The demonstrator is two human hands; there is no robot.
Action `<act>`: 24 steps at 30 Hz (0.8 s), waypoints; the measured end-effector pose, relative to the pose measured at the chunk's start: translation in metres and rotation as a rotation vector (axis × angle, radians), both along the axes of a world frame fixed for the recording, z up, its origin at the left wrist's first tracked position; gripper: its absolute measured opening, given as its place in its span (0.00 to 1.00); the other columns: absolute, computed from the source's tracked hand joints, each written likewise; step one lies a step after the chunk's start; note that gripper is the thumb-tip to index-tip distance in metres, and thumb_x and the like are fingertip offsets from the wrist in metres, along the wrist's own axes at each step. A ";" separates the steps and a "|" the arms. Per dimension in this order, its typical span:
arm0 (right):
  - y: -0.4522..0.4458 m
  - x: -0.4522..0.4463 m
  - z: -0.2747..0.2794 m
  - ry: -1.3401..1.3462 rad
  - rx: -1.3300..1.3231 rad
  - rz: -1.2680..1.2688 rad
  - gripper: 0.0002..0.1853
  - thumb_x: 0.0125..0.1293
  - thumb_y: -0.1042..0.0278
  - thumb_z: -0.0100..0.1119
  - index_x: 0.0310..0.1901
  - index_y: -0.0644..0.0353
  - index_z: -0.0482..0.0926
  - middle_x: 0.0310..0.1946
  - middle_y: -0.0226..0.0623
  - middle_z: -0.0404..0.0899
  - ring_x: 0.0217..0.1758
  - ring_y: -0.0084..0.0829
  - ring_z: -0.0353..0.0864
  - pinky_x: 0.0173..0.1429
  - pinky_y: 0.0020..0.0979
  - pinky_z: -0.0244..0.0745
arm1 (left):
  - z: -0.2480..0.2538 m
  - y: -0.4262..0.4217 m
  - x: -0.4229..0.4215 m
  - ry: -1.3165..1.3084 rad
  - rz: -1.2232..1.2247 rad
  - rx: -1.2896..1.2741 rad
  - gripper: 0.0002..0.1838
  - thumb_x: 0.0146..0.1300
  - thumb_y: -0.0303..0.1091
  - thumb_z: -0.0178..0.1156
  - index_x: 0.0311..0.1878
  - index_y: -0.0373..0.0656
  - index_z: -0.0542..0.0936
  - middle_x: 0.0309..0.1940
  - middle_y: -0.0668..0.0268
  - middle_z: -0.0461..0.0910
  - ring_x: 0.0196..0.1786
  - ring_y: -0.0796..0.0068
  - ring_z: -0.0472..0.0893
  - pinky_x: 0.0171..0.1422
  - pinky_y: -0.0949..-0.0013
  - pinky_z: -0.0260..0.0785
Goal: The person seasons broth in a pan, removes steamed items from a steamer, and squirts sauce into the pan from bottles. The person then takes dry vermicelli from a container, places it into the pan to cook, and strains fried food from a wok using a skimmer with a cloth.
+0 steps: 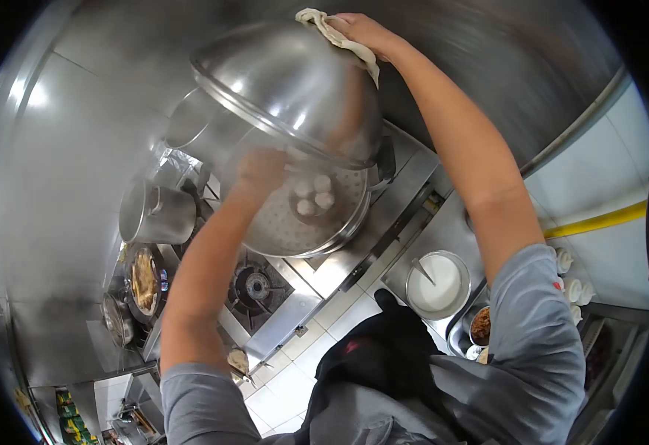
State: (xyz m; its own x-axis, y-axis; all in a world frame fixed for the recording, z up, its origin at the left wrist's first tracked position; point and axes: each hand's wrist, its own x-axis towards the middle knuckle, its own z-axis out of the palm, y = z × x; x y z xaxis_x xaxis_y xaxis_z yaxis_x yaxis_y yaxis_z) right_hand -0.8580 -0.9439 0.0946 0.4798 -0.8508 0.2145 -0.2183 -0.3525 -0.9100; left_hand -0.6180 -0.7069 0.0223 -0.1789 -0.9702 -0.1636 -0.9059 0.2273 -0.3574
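Observation:
A large domed metal lid (287, 89) is tilted up above a wide perforated steamer tray (276, 222). On its far right side, my right hand (361, 33) grips it through a cream cloth (339, 41). My left hand (263, 169) reaches over the tray beneath the lid, blurred by motion and steam, so its fingers and anything in them cannot be made out. Just right of it, several round white buns (315, 194) sit on a small dish in the tray.
Left of the steamer stand a metal pot (157, 213) and a pan with browned food (145, 280). A gas burner (257, 288) lies below the tray. At the right are a bowl of white liquid (437, 285) and a container of brown food (480, 326).

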 end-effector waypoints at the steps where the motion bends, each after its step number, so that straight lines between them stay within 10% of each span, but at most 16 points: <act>1: -0.002 0.001 -0.001 0.008 0.010 0.008 0.25 0.75 0.45 0.50 0.59 0.56 0.81 0.47 0.31 0.83 0.47 0.23 0.78 0.54 0.28 0.73 | 0.010 -0.004 -0.002 -0.042 0.058 0.030 0.17 0.65 0.49 0.60 0.49 0.51 0.86 0.48 0.63 0.85 0.54 0.62 0.84 0.60 0.59 0.75; 6: -0.017 0.006 -0.013 -0.090 -0.009 0.025 0.23 0.75 0.47 0.50 0.58 0.55 0.81 0.44 0.29 0.83 0.45 0.22 0.77 0.53 0.27 0.72 | 0.015 -0.025 -0.009 -0.198 -0.101 -0.020 0.29 0.62 0.55 0.62 0.66 0.59 0.75 0.58 0.59 0.81 0.62 0.53 0.78 0.72 0.50 0.65; 9: -0.006 0.001 -0.005 0.006 0.001 0.027 0.23 0.76 0.47 0.50 0.58 0.56 0.81 0.44 0.30 0.83 0.45 0.22 0.77 0.53 0.27 0.72 | -0.018 -0.044 0.001 -0.168 -0.528 -0.480 0.37 0.62 0.53 0.64 0.73 0.57 0.66 0.63 0.57 0.77 0.69 0.51 0.73 0.75 0.47 0.59; 16: -0.013 0.002 -0.012 -0.008 0.024 -0.011 0.22 0.76 0.47 0.50 0.55 0.56 0.82 0.43 0.28 0.82 0.43 0.20 0.75 0.51 0.27 0.72 | 0.026 -0.037 -0.021 -0.225 0.015 0.236 0.25 0.63 0.45 0.62 0.63 0.50 0.78 0.62 0.59 0.78 0.66 0.59 0.76 0.67 0.58 0.69; 24: -0.018 0.004 -0.018 -0.152 -0.003 0.028 0.22 0.75 0.48 0.51 0.54 0.59 0.82 0.43 0.37 0.84 0.45 0.26 0.80 0.52 0.31 0.74 | 0.131 0.053 0.038 -0.305 0.077 0.054 0.22 0.65 0.57 0.60 0.43 0.47 0.85 0.39 0.63 0.86 0.43 0.60 0.86 0.48 0.58 0.76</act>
State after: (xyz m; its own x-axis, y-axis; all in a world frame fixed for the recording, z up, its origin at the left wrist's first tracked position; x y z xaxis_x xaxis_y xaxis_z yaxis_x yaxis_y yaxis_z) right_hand -0.8537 -0.9623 0.0762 0.4650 -0.8368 0.2891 -0.0686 -0.3596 -0.9306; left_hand -0.5796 -0.6540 0.1530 -0.0401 -0.9673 -0.2503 -0.7741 0.1884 -0.6044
